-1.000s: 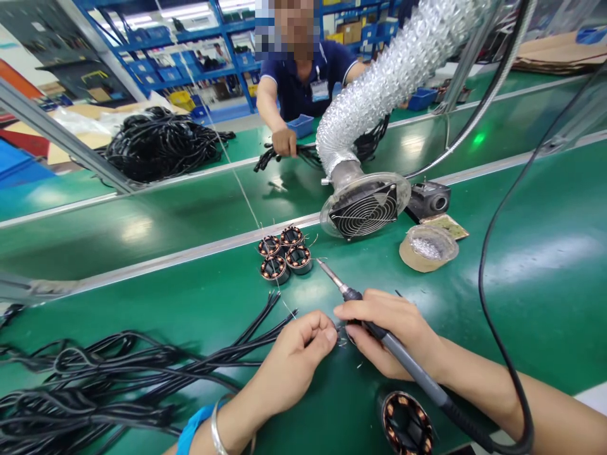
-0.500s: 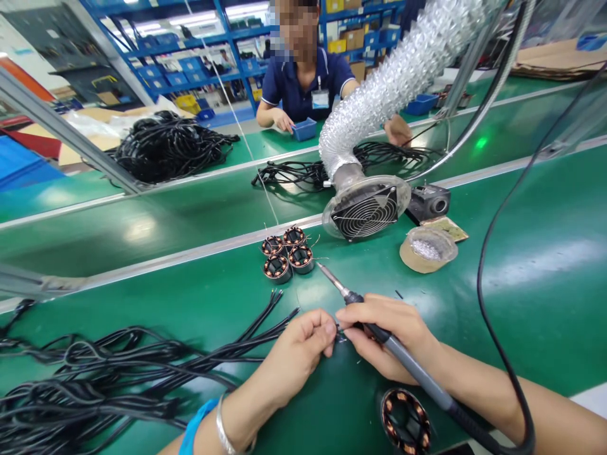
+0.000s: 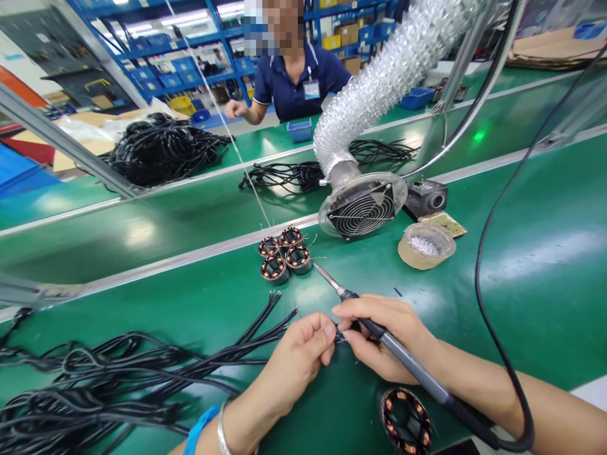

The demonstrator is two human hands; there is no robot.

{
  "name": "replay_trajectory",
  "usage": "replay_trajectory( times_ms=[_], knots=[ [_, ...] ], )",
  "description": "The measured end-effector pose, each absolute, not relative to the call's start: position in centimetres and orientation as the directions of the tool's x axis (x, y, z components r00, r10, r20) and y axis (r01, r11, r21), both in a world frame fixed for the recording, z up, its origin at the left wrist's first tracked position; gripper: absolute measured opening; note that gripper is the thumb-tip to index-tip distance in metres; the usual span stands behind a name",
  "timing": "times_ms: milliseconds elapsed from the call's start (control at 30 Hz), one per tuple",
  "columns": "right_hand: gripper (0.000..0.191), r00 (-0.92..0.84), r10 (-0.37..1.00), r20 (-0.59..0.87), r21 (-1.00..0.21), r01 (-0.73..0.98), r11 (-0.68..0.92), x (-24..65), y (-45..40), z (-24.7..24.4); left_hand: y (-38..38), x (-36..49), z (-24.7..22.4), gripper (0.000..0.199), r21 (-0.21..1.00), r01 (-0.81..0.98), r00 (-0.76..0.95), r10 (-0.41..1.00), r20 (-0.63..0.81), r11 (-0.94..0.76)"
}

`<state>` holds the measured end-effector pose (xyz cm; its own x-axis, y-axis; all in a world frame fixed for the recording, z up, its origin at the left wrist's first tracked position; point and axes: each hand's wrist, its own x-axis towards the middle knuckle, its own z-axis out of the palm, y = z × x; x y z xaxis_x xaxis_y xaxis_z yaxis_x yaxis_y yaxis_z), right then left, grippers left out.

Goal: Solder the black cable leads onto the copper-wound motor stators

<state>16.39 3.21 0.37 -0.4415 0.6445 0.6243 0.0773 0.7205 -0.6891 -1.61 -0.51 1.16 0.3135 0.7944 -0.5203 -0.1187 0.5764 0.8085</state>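
My right hand (image 3: 384, 332) is closed around a soldering iron (image 3: 389, 344), whose metal tip points away from me towards the copper-wound motor stators (image 3: 298, 259). The tip is close beside the nearest stator; whether it touches a lead there I cannot tell. My left hand (image 3: 308, 344) pinches a thin wire (image 3: 339, 338) between thumb and forefinger, its ends showing in the small gap between my hands. My right fingertips are close to the same wire. Below my right hand lies another single stator (image 3: 406, 420). Black cables (image 3: 227, 357) with stripped ends pass by my left hand.
A fume fan (image 3: 363, 212) hangs on a silver duct (image 3: 379, 88) beyond my hands. To its right are a round tub (image 3: 425, 245) and a black iron holder (image 3: 427, 199). Across the green bench (image 3: 531, 278) a co-worker (image 3: 294, 82) sits near a blue tray (image 3: 300, 131).
The co-worker's hand has left the blue tray and lifted to the left. My view has shifted slightly; my hands keep nearly the same pose and hold.
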Motion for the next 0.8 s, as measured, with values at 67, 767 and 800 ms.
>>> replay_trajectory(
  times_ms=[67, 767, 800],
  knots=[
    [0.037, -0.437, 0.623, 0.649, -0.658, 0.089, 0.748, 16.3, 3.1, 0.4, -0.5, -1.6, 1.3, 0.044, 0.777, -0.133, 0.336, 0.766, -0.549, 0.615],
    [0.038, -0.386, 0.762, 0.519, -0.770, 0.174, 0.613, 16.8, 2.6, -0.5, -0.5, -1.2, 0.8, 0.034, 0.780, -0.222, 0.214, 0.809, -0.547, 0.586],
    [0.038, -0.393, 0.768, 0.506, -0.776, 0.182, 0.604, 16.7, 2.5, -0.5, -0.5, -1.2, 0.8, 0.034, 0.785, -0.215, 0.213, 0.812, -0.543, 0.581]
  ],
)
